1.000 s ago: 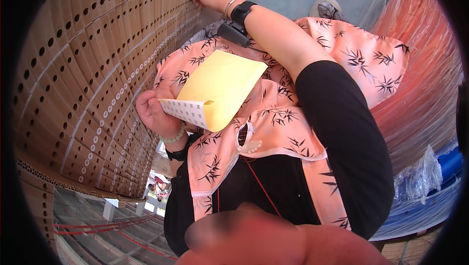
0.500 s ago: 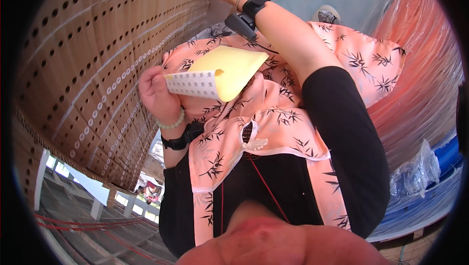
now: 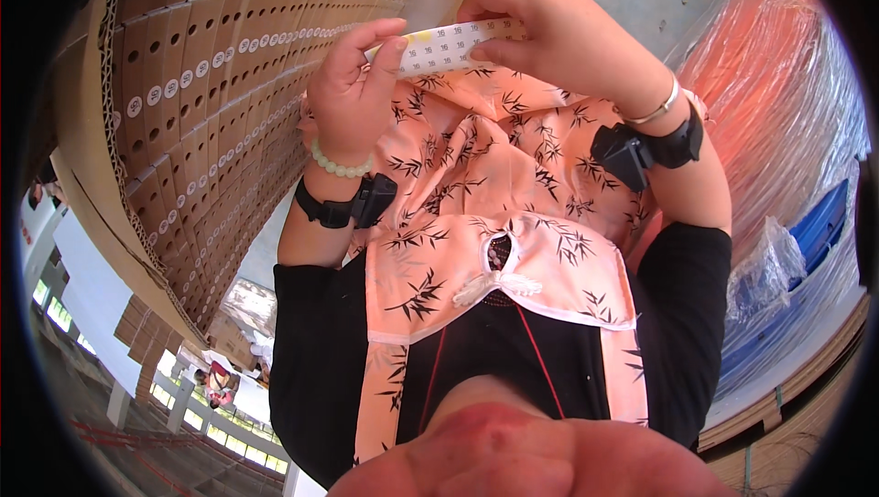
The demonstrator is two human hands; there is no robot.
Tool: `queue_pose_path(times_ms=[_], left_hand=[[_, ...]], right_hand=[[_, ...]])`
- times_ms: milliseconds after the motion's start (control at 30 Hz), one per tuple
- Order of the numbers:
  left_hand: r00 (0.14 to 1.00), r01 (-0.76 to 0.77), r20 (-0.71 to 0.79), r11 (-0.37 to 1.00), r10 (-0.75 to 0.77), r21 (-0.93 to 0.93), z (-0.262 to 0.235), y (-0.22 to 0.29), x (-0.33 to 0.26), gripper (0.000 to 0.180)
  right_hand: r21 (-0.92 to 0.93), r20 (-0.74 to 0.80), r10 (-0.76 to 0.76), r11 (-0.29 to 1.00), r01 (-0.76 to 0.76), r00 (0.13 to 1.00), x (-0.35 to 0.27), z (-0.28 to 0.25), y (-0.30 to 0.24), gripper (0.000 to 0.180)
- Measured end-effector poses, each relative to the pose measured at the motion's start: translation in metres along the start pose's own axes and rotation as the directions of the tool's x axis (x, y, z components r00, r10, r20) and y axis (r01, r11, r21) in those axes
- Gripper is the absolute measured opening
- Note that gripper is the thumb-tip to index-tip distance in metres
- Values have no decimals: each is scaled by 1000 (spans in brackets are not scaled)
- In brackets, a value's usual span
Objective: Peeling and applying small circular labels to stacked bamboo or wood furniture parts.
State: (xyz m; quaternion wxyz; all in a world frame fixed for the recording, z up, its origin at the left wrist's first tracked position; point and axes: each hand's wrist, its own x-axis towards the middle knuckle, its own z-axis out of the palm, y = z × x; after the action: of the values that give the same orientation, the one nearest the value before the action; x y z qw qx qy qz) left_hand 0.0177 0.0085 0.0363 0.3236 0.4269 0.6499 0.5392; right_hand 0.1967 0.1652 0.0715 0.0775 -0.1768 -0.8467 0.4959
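Observation:
In front of my apron, a white sticker sheet (image 3: 446,48) printed with rows of small marks is stretched between my hands. A little yellow shows at its upper left edge. My left hand (image 3: 352,85) pinches the left end between thumb and fingers. My right hand (image 3: 549,39) grips the right end, its thumb on the printed face and its fingers behind. On the left stands a large stack of brown cardboard (image 3: 197,30) with rows of round holes. Round white stickers (image 3: 188,78) run in lines along it.
Tall bundles wrapped in clear film, orange (image 3: 751,67) and blue (image 3: 818,232), stand on the right, with a wooden pallet (image 3: 778,415) below. A cardboard edge (image 3: 114,131) borders the stack. Other people (image 3: 220,383) are far off at the lower left.
My right hand has come back from the cardboard stack and taken the sheet's right end. My left hand has moved up and right with the sheet; its yellow backing has turned mostly out of sight.

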Motion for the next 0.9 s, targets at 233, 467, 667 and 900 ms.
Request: queue_pose_path(times_ms=[233, 467, 667, 900], left_hand=[[954, -38, 301, 989, -7, 145, 5, 29, 16, 12], [936, 13, 344, 986, -71, 169, 14, 20, 24, 15], [895, 269, 363, 963, -258, 23, 15, 10, 23, 17], [860, 415, 353, 908, -368, -64, 14, 1, 23, 18]], right_hand=[[162, -156, 157, 978, -132, 975, -20, 13, 7, 17], [-63, -253, -10, 998, -7, 967, -11, 18, 12, 12], [-104, -241, -115, 990, 92, 964, -4, 25, 21, 12], [-102, -174, -135, 988, 119, 975, 0, 9, 8, 7]])
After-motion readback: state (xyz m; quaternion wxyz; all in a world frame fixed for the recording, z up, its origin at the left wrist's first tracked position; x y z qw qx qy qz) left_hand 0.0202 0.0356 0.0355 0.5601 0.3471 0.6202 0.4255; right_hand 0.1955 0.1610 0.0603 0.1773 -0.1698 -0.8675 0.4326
